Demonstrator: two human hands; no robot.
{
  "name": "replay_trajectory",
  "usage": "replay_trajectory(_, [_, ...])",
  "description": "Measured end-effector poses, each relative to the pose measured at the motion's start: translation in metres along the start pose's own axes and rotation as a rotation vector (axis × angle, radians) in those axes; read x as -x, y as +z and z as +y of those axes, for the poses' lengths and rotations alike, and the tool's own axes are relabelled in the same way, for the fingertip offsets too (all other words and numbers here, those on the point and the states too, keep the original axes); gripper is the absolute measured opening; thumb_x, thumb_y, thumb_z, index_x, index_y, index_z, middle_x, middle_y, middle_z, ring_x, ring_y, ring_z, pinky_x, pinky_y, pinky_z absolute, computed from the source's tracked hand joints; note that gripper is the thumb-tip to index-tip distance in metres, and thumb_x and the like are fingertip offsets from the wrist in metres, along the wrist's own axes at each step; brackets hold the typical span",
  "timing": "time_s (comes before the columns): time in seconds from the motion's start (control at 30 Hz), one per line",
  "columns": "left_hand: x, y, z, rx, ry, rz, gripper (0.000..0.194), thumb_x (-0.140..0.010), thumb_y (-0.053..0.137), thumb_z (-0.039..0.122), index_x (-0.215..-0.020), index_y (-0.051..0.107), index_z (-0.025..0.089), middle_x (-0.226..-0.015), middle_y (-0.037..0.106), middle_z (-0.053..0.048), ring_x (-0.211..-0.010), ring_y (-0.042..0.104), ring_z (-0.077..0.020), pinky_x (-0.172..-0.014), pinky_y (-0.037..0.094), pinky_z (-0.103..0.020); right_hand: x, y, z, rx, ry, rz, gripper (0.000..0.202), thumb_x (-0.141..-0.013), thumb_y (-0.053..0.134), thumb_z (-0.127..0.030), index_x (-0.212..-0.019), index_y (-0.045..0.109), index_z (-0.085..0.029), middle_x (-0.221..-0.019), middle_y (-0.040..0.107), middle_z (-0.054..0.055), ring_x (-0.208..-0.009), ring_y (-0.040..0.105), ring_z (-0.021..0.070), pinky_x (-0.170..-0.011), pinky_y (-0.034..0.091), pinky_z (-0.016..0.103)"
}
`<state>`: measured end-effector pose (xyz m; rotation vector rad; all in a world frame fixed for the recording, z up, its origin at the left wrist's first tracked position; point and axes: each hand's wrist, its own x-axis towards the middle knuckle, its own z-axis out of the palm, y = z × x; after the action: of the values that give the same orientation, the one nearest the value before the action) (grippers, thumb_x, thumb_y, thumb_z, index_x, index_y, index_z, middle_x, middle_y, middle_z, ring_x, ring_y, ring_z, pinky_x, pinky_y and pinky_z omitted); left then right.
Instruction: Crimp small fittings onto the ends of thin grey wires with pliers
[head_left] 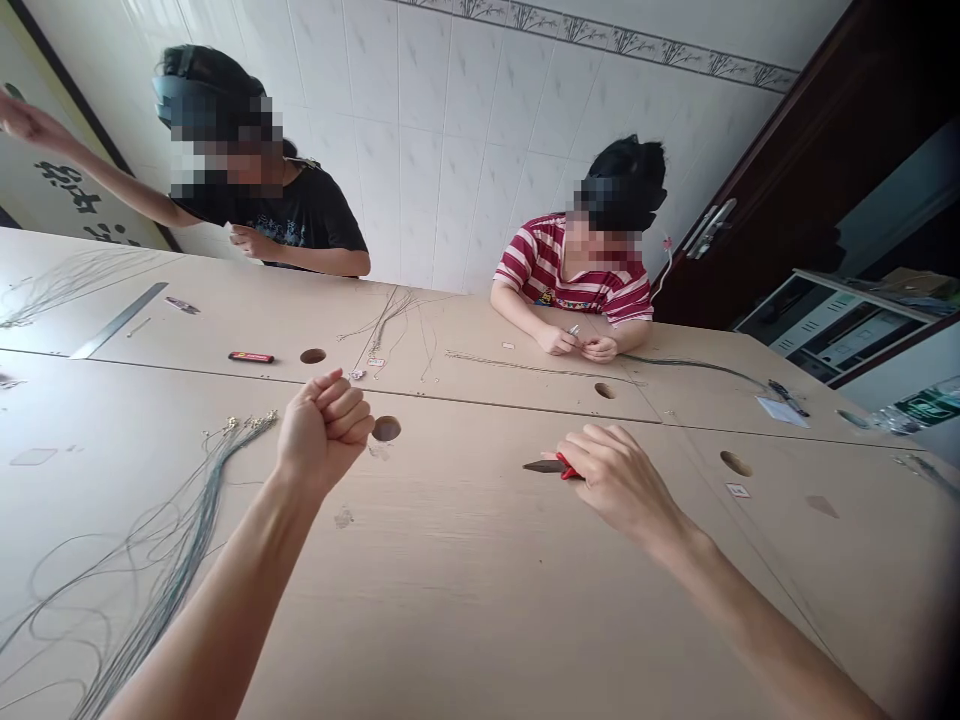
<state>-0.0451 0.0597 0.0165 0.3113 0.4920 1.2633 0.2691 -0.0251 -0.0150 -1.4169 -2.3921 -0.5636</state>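
My left hand (328, 430) is raised over the table (450, 620) in a fist. Whatever its curled fingers hold, if anything, is hidden. My right hand (619, 475) grips a pair of small scissors (549, 466) with red handles, and their dark blades point left, seemingly together. To the left of my left wrist lies a bundle of grey-green cords (206, 500). Small pale-gold ends gather at its top, and loose strands spread out towards the near left edge.
Two people sit across the table. One (315, 215) reaches out an arm; the other (585, 270) handles something small near a long cord (705, 368). A metal ruler (120, 320), a red-and-black tube (251, 357) and more cords (386, 325) lie about. Round holes (386, 429) pierce the tabletop.
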Motion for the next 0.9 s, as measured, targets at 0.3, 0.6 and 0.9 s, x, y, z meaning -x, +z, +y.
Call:
replay_trajectory(0.3, [0.008, 0.018, -0.034, 0.175, -0.112, -0.043, 0.043, -0.096, 0.026, 0.013, -0.058, 0.009, 0.022, -0.051, 0.005, 0.007, -0.040, 0.003, -0.0087, -0.033, 0.013, -0.024, -0.009, 0.023, -0.033, -0.487, 0.195, 0.063, 0.015, -0.088, 0.053, -0.009, -0.077, 0.053, -0.019, -0.071, 0.055, 0.001, -0.071, 0.046, 0.0177, -0.069, 0.036, 0.031])
replay_trajectory(0.6, [0.020, 0.028, -0.053, 0.456, -0.162, -0.129, 0.046, -0.101, 0.021, 0.017, -0.056, 0.013, 0.023, -0.048, 0.009, 0.008, -0.038, 0.007, -0.0077, -0.033, 0.018, -0.023, -0.040, 0.014, -0.112, -1.082, 0.380, 0.253, 0.009, -0.088, 0.065, -0.026, -0.095, 0.059, -0.024, -0.076, 0.056, -0.002, -0.070, 0.050, 0.0138, -0.064, 0.042, 0.027])
replay_trajectory(0.9, [0.025, 0.031, -0.059, 0.465, -0.153, -0.137, 0.045, -0.101, 0.021, 0.017, -0.057, 0.014, 0.022, -0.047, 0.011, 0.009, -0.036, 0.010, -0.0068, -0.033, 0.020, -0.021, -0.048, 0.016, -0.122, -1.003, 0.351, 0.383, 0.011, -0.090, 0.060, -0.020, -0.082, 0.053, -0.023, -0.070, 0.052, -0.002, -0.065, 0.047, 0.0132, -0.061, 0.042, 0.027])
